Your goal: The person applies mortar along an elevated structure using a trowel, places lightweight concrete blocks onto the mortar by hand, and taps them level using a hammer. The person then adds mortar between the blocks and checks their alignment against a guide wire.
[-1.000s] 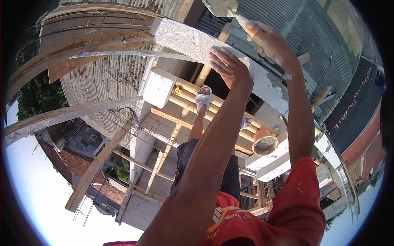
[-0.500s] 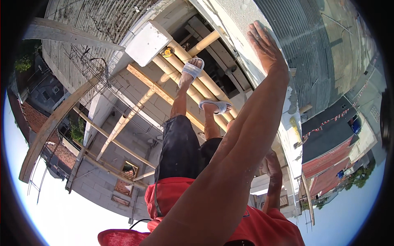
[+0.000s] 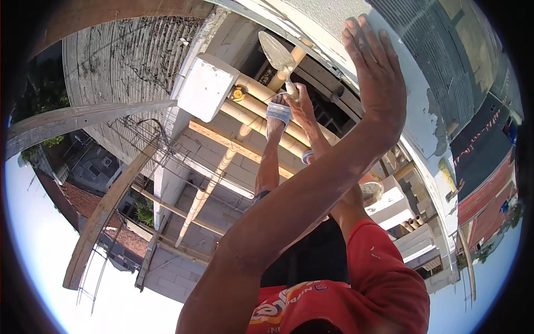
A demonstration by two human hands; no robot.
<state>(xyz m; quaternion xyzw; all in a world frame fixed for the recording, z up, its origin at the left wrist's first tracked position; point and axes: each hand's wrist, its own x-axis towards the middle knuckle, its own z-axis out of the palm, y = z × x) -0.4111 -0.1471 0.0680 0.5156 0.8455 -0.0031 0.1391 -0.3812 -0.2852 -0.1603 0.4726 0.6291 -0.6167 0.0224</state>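
My left hand (image 3: 379, 83) lies flat, fingers stretched out, on the pale top of the block wall (image 3: 345, 16); its forearm crosses the view from the lower left. Beyond that forearm, my right hand (image 3: 302, 107) reaches down by my sandaled foot (image 3: 278, 111) and is closed round the handle of a pointed trowel (image 3: 276, 53). The trowel's grey, mortar-smeared blade points away, over a bamboo pole. A yellow and black tape measure (image 3: 238, 93) rests on the bamboo poles (image 3: 253, 118), beside a white block (image 3: 208, 86).
Bamboo poles and a wooden plank (image 3: 236, 147) span a deep drop to the rooms below. Bare steel rods (image 3: 161, 136) and a curved-looking timber (image 3: 111, 214) stand left. A yellow-handled tool (image 3: 446, 177) lies on the right wall. A round orange container (image 3: 371, 188) shows partly behind my arm.
My right hand has moved from beside the right wall down to my foot and now holds the trowel. My body leans lower, while my left hand stays on the wall.
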